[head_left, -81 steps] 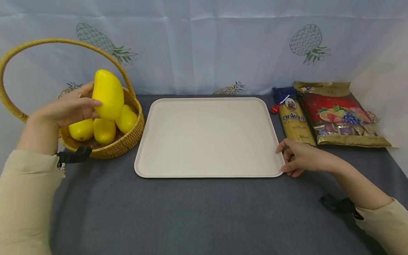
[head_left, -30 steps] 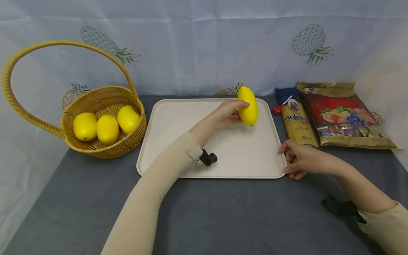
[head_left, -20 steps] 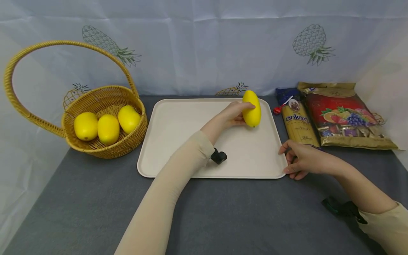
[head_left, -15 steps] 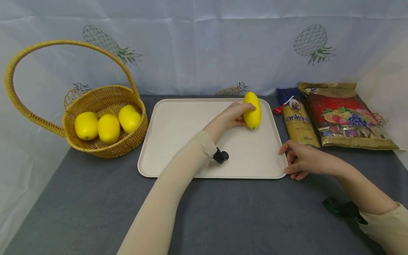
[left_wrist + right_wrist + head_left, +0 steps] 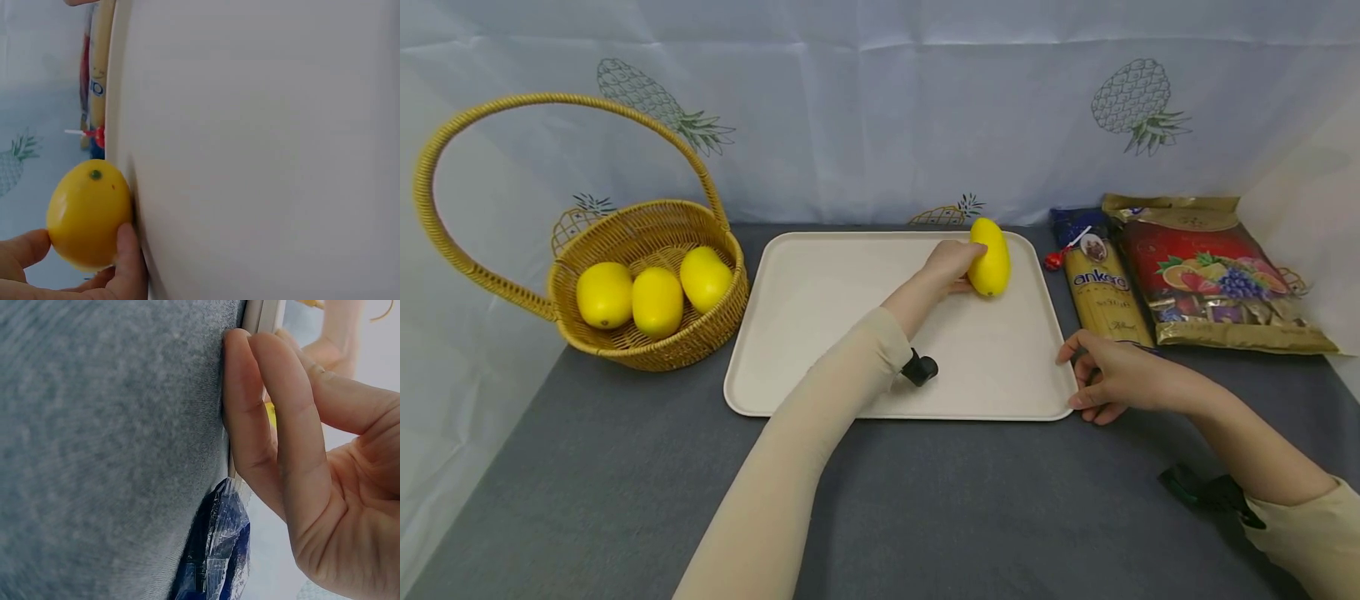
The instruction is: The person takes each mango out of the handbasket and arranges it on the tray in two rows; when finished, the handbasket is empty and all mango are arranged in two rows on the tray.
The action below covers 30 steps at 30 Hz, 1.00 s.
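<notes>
My left hand holds a yellow mango at the far right corner of a cream tray. In the left wrist view, thumb and fingers sit on opposite sides of the mango, which is close against the tray's surface. My right hand pinches the tray's right edge near its front corner, fingers bent; the right wrist view shows those fingertips at the tray's rim. Three more mangoes lie in a wicker basket on the left.
The basket's tall arched handle rises at the left. Beyond the tray's right edge lie a red lollipop, a pasta packet and a large red and gold candy bag. A pale pineapple-print cloth hangs behind the dark table.
My left hand has carried the mango from above the basket rightward and down to the tray's far right corner, then shifted slightly left. My right hand keeps its place at the tray.
</notes>
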{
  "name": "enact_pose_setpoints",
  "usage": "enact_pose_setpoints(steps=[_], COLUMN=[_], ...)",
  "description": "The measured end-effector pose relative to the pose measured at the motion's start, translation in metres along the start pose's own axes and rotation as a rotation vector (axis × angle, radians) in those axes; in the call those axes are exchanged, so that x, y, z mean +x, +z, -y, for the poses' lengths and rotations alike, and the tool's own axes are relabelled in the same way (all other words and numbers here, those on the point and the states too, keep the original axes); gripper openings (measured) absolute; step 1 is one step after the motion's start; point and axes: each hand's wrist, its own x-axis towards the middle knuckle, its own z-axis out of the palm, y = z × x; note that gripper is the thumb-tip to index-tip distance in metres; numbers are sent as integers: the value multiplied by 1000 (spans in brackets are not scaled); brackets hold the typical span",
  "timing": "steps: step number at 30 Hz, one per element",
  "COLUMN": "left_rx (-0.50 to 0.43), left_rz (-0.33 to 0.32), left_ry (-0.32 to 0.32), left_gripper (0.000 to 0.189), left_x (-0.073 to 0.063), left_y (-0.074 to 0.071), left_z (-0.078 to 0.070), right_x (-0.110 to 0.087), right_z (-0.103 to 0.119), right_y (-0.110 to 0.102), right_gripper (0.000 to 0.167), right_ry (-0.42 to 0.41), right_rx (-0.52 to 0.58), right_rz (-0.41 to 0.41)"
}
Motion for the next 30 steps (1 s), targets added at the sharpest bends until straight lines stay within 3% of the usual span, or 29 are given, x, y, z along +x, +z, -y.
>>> enact_pose_setpoints(steps=[9, 19, 30], left_rx=[-2, 44, 133], left_rz=[24, 2, -8], left_ry=[-8, 6, 27], left_gripper=[47, 50, 53], left_x=[3, 2, 0], left_y=[-7, -12, -33], left_z=[0, -4, -14], right_x=[2, 4, 3], right_z=[-1, -4, -3], right_y=[0, 0, 0], right_gripper=[60, 58, 59], right_ry=[1, 0, -4], right_rx=[-2, 5, 19], right_rz=[6, 5, 8])
